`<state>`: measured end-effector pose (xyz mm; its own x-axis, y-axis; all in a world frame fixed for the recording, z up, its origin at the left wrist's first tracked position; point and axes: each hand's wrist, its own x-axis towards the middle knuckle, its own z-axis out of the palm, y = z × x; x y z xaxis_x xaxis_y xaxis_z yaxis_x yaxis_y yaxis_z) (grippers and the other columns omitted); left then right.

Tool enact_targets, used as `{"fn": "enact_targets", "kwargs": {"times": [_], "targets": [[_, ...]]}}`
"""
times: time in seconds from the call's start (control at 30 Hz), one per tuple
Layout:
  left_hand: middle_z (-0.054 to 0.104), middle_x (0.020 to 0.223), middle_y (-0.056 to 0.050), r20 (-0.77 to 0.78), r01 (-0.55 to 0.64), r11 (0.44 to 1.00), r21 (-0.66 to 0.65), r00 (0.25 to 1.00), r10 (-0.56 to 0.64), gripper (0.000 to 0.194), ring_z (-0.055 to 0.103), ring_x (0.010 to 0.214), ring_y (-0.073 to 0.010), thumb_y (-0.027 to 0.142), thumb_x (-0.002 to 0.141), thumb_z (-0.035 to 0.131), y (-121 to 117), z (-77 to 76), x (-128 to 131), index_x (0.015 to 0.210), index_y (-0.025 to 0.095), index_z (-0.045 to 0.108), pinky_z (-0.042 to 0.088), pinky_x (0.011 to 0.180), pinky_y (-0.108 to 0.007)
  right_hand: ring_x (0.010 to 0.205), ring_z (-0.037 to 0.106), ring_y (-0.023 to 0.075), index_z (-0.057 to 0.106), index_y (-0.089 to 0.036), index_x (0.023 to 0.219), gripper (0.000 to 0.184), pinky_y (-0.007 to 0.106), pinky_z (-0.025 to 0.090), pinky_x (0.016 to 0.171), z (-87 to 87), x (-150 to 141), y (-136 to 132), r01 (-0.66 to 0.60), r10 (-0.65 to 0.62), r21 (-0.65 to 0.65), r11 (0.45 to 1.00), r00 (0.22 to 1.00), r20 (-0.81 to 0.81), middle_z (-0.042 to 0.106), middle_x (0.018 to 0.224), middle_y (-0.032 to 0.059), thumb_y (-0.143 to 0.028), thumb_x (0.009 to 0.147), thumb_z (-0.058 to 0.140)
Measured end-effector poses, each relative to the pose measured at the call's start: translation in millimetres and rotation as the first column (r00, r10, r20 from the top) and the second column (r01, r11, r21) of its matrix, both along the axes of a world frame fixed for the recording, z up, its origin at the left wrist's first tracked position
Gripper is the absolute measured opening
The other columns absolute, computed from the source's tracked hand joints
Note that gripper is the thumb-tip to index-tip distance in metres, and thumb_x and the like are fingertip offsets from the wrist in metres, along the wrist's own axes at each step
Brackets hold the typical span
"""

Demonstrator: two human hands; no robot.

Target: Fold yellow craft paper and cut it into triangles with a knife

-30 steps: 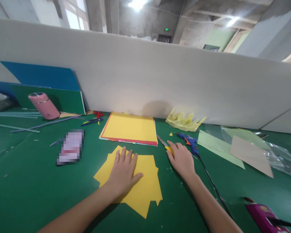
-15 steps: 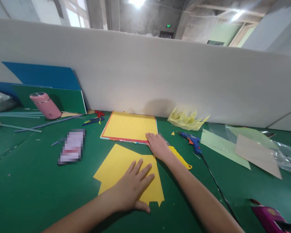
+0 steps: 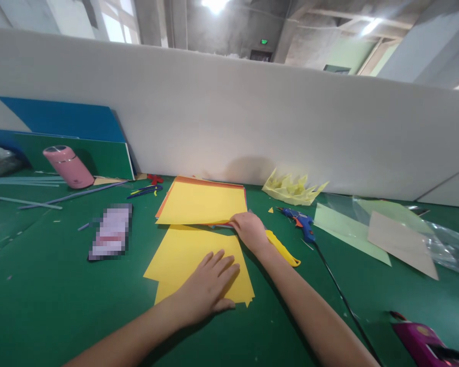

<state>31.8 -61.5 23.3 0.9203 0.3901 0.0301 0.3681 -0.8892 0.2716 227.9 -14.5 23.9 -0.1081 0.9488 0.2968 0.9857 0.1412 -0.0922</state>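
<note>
Nearest you on the green counter (image 3: 61, 316), a magenta device (image 3: 421, 336) sits at the right edge, partly out of view. Your left hand (image 3: 210, 285) lies palm down with its grip spread over the jagged yellow cut-out (image 3: 183, 260), probably to keep that paper from sliding. Just right of it, under your forearm's outer side, a yellow-handled cutter (image 3: 285, 250) lies loose, seemingly left within easy reach. Beyond, your right hand (image 3: 249, 232) has its grip pinching the near right corner of the yellow sheet (image 3: 204, 201), which lies on top of a paper stack (image 3: 218, 182); taking it by the corner likely parts one layer from the orange and red ones beneath. Its near edge overlaps the cut-out's far side. To the right, the blue glue gun (image 3: 302, 223) rests on its side, its cord trailing toward you, and a phone (image 3: 110, 232) lies off to the left. Farther back, a spiky pale-yellow paper piece (image 3: 294, 189) stands by the white partition (image 3: 195, 112), against which the blue board (image 3: 76, 121) appears to lean for support.
</note>
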Motion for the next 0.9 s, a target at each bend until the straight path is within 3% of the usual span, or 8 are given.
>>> {"fn": "enact_targets", "kwargs": {"times": [0.2,0.37,0.47,0.57,0.67,0.73,0.8,0.9], "targets": [[0.045,0.14,-0.017,-0.043,-0.023,0.998,-0.064,0.999,0.021,0.065,0.032,0.133,-0.0386,0.042,0.079,0.067,1.3,5.5,0.5,0.134,0.016,0.044,0.027,0.107,-0.057,0.073,0.059,0.0207,0.056,-0.02,0.072,0.018,0.029,0.04,0.063,0.1,4.1,7.8,0.141,-0.129,0.079,0.987,0.981,-0.143,0.065,0.074,0.0056,-0.025,0.089,0.054],[0.046,0.14,-0.016,0.038,-0.054,0.98,-0.192,0.997,0.062,0.061,0.032,0.134,-0.0359,0.041,0.081,0.064,-0.2,10.0,-1.6,0.134,0.016,0.046,0.026,0.109,-0.055,0.071,0.06,0.0164,0.053,-0.021,0.063,0.022,0.025,0.042,0.062,-0.2,3.2,16.0,0.123,-0.099,0.088,0.989,0.966,-0.238,0.065,0.072,0.001,-0.024,0.082,0.062],[0.044,0.141,-0.016,0.139,-0.097,0.932,-0.348,0.978,0.153,0.056,0.032,0.135,-0.0335,0.041,0.084,0.06,-1.4,4.3,-3.6,0.133,0.017,0.047,0.027,0.109,-0.053,0.071,0.063,0.0144,0.056,-0.02,0.069,0.017,0.023,0.044,0.061,3.8,4.2,14.5,0.124,-0.087,0.116,0.985,0.955,-0.283,0.069,0.078,0.0003,-0.023,0.085,0.057],[0.04,0.145,-0.016,0.257,-0.127,0.775,-0.619,0.9,0.353,0.056,0.037,0.133,-0.03,0.042,0.088,0.051,3.0,-3.0,-2.4,0.137,0.019,0.04,0.032,0.108,-0.05,0.077,0.065,0.0157,0.059,-0.021,0.084,0.014,0.024,0.045,0.064,11.7,2.7,2.6,0.131,-0.076,0.177,0.975,0.954,-0.289,0.07,0.09,0.0026,-0.022,0.091,0.047],[0.036,0.147,-0.016,0.295,-0.079,0.476,-0.876,0.693,0.658,0.056,0.049,0.124,-0.0271,0.044,0.09,0.045,16.1,-1.4,0.3,0.141,0.025,0.029,0.045,0.099,-0.046,0.075,0.064,0.0178,0.062,-0.022,0.088,0.017,0.026,0.043,0.065,17.4,-6.7,-18.6,0.06,-0.008,0.219,0.974,0.972,-0.233,0.071,0.084,0.0033,-0.023,0.092,0.046],[0.041,0.144,-0.015,0.236,-0.038,0.294,-0.955,0.503,0.831,0.049,0.058,0.115,-0.0252,0.047,0.092,0.039,26.8,5.4,0.6,0.137,0.028,0.033,0.051,0.091,-0.042,0.07,0.063,0.0176,0.063,-0.021,0.081,0.018,0.026,0.042,0.063,16.6,-17.0,-34.5,-0.032,0.072,0.221,0.975,0.982,-0.176,0.069,0.075,0.0033,-0.023,0.09,0.048],[0.054,0.132,-0.012,0.233,0.042,0.234,-0.971,0.361,0.903,0.047,0.063,0.106,-0.0243,0.046,0.088,0.049,35.0,13.1,-1.1,0.13,0.027,0.039,0.055,0.083,-0.039,0.068,0.062,0.0167,0.064,-0.021,0.079,0.021,0.026,0.042,0.062,12.0,-27.2,-49.0,-0.138,0.167,0.223,0.965,0.979,-0.12,0.069,0.072,0.0034,-0.02,0.09,0.046],[0.069,0.105,-0.008,0.189,0.071,0.179,-0.981,0.195,0.962,0.05,0.068,0.089,-0.0242,0.029,0.067,0.071,40.0,20.4,-5.5,0.112,0.021,0.052,0.056,0.066,-0.031,0.079,0.064,0.0164,0.064,-0.02,0.092,0.025,0.027,0.045,0.069,2.2,-34.7,-64.9,-0.354,0.372,0.313,0.881,0.928,0.001,0.072,0.088,0.0055,-0.013,0.092,0.04]]}}
